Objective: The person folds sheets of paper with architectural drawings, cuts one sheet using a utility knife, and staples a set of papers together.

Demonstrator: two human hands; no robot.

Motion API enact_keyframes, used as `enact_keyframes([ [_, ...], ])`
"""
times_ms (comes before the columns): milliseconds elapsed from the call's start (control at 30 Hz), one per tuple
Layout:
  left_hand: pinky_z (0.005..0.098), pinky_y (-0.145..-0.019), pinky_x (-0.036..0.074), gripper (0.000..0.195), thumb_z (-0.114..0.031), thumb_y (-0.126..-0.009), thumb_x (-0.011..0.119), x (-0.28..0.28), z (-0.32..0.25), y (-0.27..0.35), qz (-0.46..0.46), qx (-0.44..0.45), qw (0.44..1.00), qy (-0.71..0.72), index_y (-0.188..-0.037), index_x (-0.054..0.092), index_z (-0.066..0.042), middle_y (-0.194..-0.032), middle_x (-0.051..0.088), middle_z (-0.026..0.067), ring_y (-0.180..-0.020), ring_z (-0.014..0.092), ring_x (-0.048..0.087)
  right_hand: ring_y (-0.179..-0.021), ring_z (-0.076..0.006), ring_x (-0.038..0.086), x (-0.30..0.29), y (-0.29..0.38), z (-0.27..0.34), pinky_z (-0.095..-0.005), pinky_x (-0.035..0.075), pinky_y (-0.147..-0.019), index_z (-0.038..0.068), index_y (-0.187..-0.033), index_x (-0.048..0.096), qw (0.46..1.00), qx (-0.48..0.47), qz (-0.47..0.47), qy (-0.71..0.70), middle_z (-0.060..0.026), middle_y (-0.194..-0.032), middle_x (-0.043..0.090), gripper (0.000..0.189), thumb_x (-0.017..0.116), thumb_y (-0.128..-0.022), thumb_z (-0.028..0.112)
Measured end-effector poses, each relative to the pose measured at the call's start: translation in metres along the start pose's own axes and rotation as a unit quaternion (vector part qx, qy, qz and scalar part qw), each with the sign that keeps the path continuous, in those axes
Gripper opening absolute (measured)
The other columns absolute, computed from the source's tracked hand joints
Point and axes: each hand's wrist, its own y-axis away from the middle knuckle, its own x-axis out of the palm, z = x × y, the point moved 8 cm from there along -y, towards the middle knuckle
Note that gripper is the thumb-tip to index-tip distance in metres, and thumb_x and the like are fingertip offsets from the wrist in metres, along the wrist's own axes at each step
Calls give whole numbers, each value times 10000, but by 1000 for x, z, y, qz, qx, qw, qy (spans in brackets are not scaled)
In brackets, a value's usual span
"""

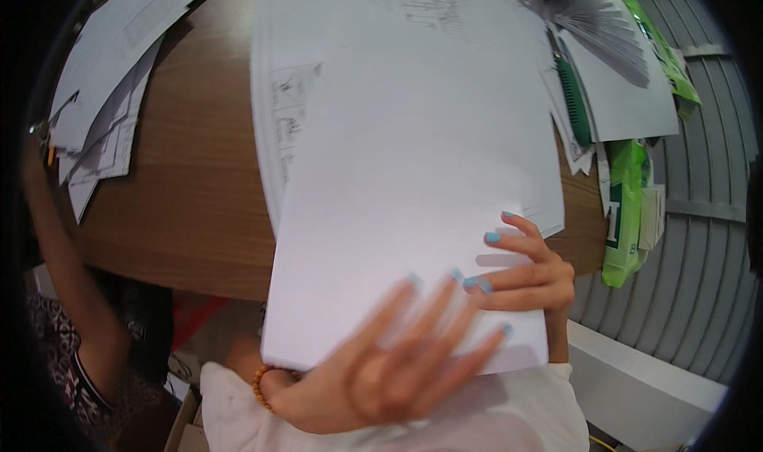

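A thick, neat stack of white paper (pixel 369 225) lies before me, its near end reaching past the table edge over my lap. My left hand (pixel 399 356), blurred and wearing a bead bracelet (pixel 262 386), is over the near edge of the stack with its fingers spread. Whether it touches the paper I cannot tell. My right hand (pixel 530 267) wraps the stack's right edge, fingers on top and thumb hidden. Beneath the stack lie larger drawing sheets (pixel 405 53) with pencil sketches and a table of handwriting.
Loose papers (pixel 119 76) cover the left of the wooden table (pixel 197 202). A green-handled tool (pixel 572 100), fanned paper (pixel 602 29) and green packs (pixel 623 213) are at right. Another person's arm (pixel 77 273) is at far left. Grey corrugated panelling (pixel 703 261) stands beyond the right side.
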Motion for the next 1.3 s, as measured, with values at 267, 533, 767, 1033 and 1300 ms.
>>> enact_keyframes([
  [267,554,-969,344,485,-130,-752,563,37,28,14,91,-172,965,-173,-1236,554,-166,-1312,489,107,-1172,289,495,-1157,-355,463,-101,-17,-127,-408,382,-958,28,-1299,432,959,220,-130,119,-210,-1257,480,590,643,-802,265],
  [533,518,-1044,147,796,-587,-677,561,7,79,25,142,-339,891,-267,-1288,474,-84,-1336,423,124,-1195,246,436,-933,-326,550,-129,8,-208,-394,448,-817,16,-1216,502,848,229,-172,445,-191,-1007,563,352,511,-884,132],
  [767,570,-1060,128,854,-683,-713,458,7,67,-1,76,-296,925,-225,-1288,473,-53,-1389,370,192,-1309,372,310,-849,-296,596,-72,16,-44,-358,483,-728,-49,-1060,599,952,84,-117,270,-182,-955,604,446,627,-617,0],
  [1033,513,-1053,232,583,-338,-749,671,39,83,-6,26,-259,963,-73,-1226,546,-27,-1330,465,175,-1292,358,360,-651,-247,598,-37,57,-19,-284,478,-536,-47,-905,662,983,88,-90,130,-158,-829,604,429,714,-491,53],
  [1300,507,-1060,227,502,-335,-818,586,44,83,-13,53,-267,955,-117,-1192,568,-1,-1290,502,188,-1270,348,398,-667,-256,605,-33,58,-27,-305,481,-549,-39,-905,663,984,92,-67,138,-165,-856,610,440,742,-492,91],
])
